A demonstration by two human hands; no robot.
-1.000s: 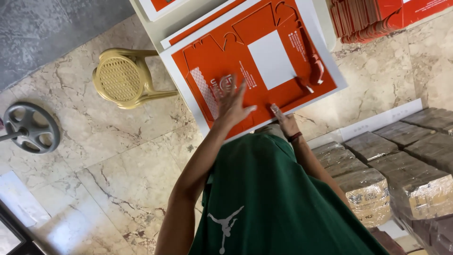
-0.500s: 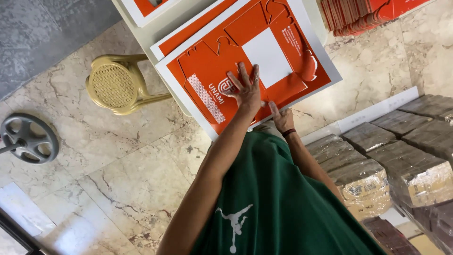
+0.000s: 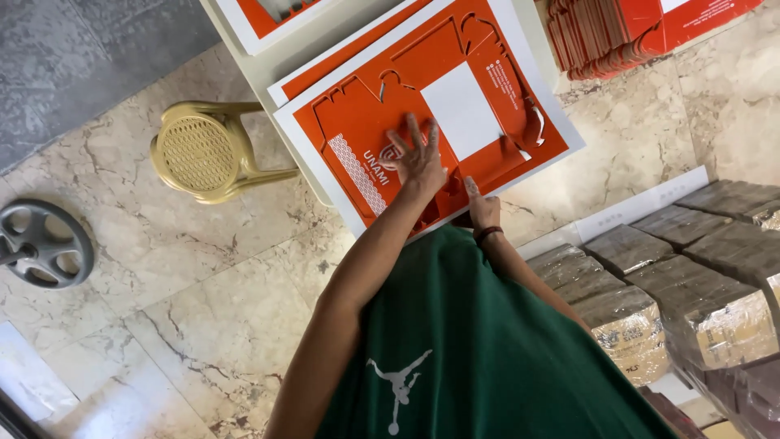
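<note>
- Head view: left hand (image 3: 418, 158) spread flat, fingers wide, pressing on orange die-cut cardboard sheet (image 3: 431, 106).
- Right hand (image 3: 483, 207) just beside, at sheet's near edge, index finger extended, grasping nothing.
- Beyond hands: stack of folded orange cartons (image 3: 617, 36).
- Left of hands: yellow plastic stool (image 3: 203, 150) on marble floor (image 3: 162, 309).

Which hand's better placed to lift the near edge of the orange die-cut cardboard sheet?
Right, probably. The right hand already sits at the orange die-cut cardboard sheet's near edge; the left hand lies spread flat mid-sheet, pinning it.
</note>
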